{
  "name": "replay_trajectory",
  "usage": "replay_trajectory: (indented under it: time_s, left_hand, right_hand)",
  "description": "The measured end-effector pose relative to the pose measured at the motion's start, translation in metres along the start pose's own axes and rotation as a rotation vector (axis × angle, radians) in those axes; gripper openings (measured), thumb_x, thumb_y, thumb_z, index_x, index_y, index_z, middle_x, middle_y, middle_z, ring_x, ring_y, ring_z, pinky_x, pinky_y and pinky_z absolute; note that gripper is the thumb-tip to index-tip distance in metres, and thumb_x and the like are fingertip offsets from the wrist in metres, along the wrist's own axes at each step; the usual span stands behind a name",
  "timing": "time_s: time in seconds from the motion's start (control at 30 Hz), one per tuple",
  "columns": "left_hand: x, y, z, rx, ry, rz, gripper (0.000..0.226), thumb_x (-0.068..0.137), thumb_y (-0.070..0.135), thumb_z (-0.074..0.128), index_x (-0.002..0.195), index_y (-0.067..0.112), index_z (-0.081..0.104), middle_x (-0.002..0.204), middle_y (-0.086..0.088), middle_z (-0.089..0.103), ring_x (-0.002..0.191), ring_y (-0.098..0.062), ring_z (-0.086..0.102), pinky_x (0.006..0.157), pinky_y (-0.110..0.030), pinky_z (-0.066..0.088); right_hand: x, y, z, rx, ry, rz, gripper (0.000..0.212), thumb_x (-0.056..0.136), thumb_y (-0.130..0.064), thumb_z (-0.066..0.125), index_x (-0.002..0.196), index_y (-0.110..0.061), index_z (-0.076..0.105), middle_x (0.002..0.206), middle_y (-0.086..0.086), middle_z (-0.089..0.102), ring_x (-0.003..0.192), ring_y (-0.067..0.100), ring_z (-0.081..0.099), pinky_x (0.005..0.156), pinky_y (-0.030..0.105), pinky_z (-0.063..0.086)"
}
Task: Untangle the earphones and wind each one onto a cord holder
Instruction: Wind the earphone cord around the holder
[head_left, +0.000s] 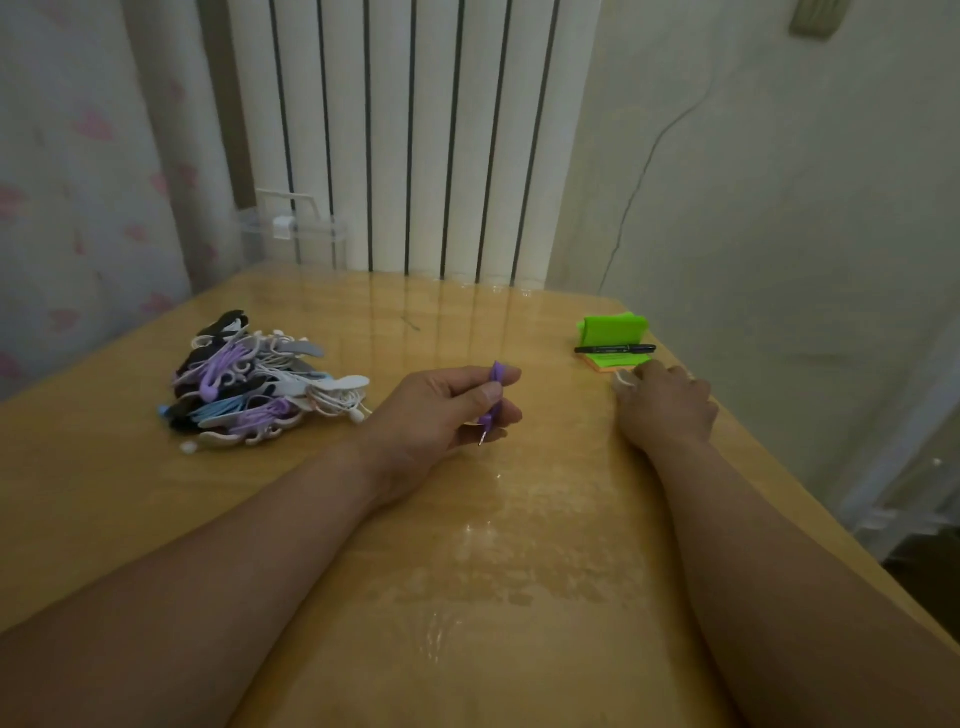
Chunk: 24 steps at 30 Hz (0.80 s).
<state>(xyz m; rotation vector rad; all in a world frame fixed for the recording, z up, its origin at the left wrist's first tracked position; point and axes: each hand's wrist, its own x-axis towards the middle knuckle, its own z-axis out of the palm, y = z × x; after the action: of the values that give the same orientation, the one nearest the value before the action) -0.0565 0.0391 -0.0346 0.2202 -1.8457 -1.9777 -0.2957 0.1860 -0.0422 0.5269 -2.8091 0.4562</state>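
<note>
The purple piece (497, 373) sat pinched in the left hand (441, 410), thumb pressing it against the curled fingers. Its top poked out above the thumb and a small metal tip showed below the fingers (whether it was cord, holder or both was too blurred to tell). The hand hovered just above the table (519, 571), palm turned inward.

Away from that grip on its outer side, well apart from it, lay the pile of earphones and cord holders (260, 379): purple, white, black, grey and light blue pieces tangled together, with white cords and earbuds trailing at the edge nearest the grip.

On the other side of the grip, the right hand (667, 405) lay knuckles-up on the table, fingers bent down. Something small and white (621, 382) showed at its fingertips; whether the hand gripped it or merely covered it could not be told.

Just beyond those fingertips stood a green sticky-note pad (613, 330) with a black pen (615, 349) lying across its front.

Farther past both hands, behind the table's far edge, stood a white radiator (405, 130) and a clear plastic box (296, 228).
</note>
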Motion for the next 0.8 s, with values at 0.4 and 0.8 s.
replay_trajectory:
  time_s: [0.4, 0.8]
  left_hand:
    - [0.009, 0.012, -0.014, -0.424, 0.029, -0.134, 0.031, 0.108, 0.014, 0.042, 0.123, 0.005, 0.067, 0.076, -0.002, 0.049, 0.078, -0.017, 0.057, 0.073, -0.028, 0.052]
    - [0.014, 0.019, -0.023, -0.395, 0.021, -0.023, 0.026, 0.107, 0.017, 0.035, 0.099, 0.014, 0.060, 0.073, -0.001, 0.041, 0.074, -0.018, 0.047, 0.073, -0.032, 0.038]
  right_hand:
    - [-0.071, -0.087, -0.051, 1.250, -0.574, -0.033, 0.024, 0.108, -0.033, 0.050, 0.116, -0.012, 0.059, 0.097, 0.010, 0.058, 0.074, 0.018, 0.051, 0.057, 0.028, 0.043]
    - [-0.098, -0.096, -0.056, 1.537, -1.026, 0.066, 0.028, 0.108, -0.045, 0.049, 0.111, -0.018, 0.056, 0.063, 0.001, 0.050, 0.046, 0.011, 0.040, 0.038, 0.020, 0.027]
